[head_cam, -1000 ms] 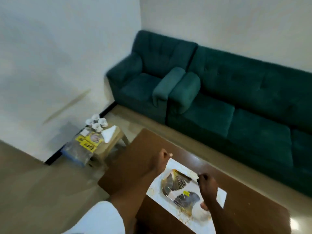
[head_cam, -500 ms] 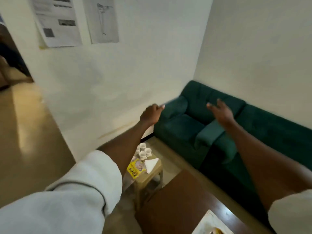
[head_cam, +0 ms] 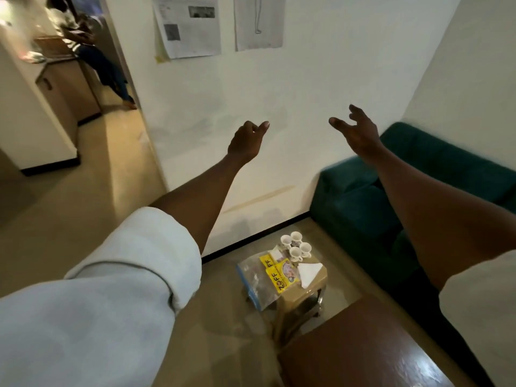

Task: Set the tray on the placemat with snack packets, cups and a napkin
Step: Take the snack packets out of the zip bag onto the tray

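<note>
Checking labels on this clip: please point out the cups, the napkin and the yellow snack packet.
cups [head_cam: 295, 246]: head view, on the front cup's rim.
napkin [head_cam: 308, 272]: head view, middle of the white folded sheet.
yellow snack packet [head_cam: 280, 272]: head view, on its printed face.

Both arms stretched forward and upward, raised in the air, well apart from each other. Left hand [head_cam: 247, 141] loosely curled, fingers folded in toward the palm, thumb tip pointing up and to the right, nothing in its grip. Left forearm bare from the wrist down to a rolled white sleeve [head_cam: 134, 263] bunched at the elbow. Right hand [head_cam: 356, 129] spread wide, thumb pointing left toward the other hand, fingers splayed and bent upward, grip empty. Right forearm bare too, running down and to the right, with a white sleeve edge [head_cam: 480, 297] at the upper arm. Neither hand touching anything.
</note>
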A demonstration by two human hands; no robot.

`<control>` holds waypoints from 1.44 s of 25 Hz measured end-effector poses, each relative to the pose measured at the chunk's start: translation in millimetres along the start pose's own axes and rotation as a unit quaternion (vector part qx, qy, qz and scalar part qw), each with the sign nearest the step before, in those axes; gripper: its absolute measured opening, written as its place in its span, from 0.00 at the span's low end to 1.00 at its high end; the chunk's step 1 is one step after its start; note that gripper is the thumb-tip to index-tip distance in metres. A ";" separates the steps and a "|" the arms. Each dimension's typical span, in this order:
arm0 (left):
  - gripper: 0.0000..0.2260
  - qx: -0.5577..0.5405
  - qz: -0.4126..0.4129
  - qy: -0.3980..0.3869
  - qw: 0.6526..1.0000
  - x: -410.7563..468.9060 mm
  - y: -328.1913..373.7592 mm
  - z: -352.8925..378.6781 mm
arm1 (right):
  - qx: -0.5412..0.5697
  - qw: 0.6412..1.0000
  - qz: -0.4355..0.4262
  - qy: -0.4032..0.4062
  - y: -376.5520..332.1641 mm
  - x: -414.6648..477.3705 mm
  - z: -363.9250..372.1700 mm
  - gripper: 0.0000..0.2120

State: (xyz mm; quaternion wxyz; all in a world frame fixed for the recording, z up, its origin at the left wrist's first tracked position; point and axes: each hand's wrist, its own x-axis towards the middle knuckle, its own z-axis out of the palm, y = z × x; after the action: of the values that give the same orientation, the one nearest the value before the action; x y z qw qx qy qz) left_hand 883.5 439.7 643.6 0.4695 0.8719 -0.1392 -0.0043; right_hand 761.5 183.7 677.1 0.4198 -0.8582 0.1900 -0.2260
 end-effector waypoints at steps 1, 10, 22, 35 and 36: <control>0.25 0.002 -0.008 0.000 1.000 7.5 -12.6 -0.1 | 0.000 1.000 0.008 -0.014 5.9 7.6 21.2 0.43; 0.24 -0.022 -0.222 -0.060 0.973 24.1 -225.7 114.5 | -0.009 0.972 0.138 -0.191 153.3 6.8 265.1 0.41; 0.41 -0.119 -0.571 -0.066 0.809 -108.0 -543.7 340.7 | -0.202 0.921 0.149 -0.299 439.8 -180.9 485.3 0.22; 0.24 -0.429 -0.564 -0.057 0.703 -120.3 -569.6 385.1 | -0.132 0.918 0.228 -0.296 452.8 -196.9 522.1 0.21; 0.20 -0.426 -0.557 -0.061 0.710 -119.5 -564.8 380.6 | -0.134 0.918 0.227 -0.295 449.2 -196.1 521.5 0.21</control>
State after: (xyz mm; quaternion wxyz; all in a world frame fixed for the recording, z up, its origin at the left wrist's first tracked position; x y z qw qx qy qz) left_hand 850.9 452.0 -46.9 0.6943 0.4965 0.3600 -0.3767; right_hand 823.8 357.5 -14.4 0.3782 -0.8679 0.2757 0.1668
